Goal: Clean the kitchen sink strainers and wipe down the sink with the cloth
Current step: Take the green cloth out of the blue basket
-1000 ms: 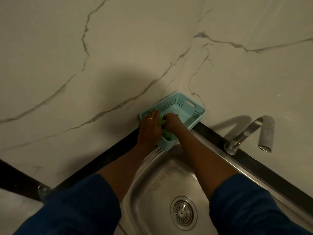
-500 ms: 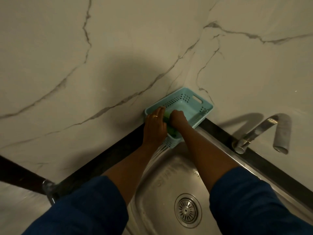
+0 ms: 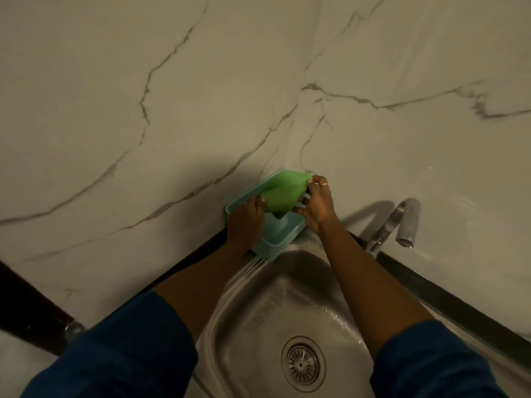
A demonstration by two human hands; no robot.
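Both hands are closed on the soft green cloth [image 3: 283,193]. Your left hand [image 3: 247,216] grips its near-left edge and your right hand [image 3: 316,205] pinches the far-right corner. The cloth is spread between them, just above the pale teal slotted plastic basket [image 3: 275,235]. Looks like the unfold step. Pinch at the corners and lift clear of the basket rim so it doesn't snag. Then bring it toward you to the round metal strainer [image 3: 303,363] in the stainless steel sink [image 3: 258,311], below your forearms.
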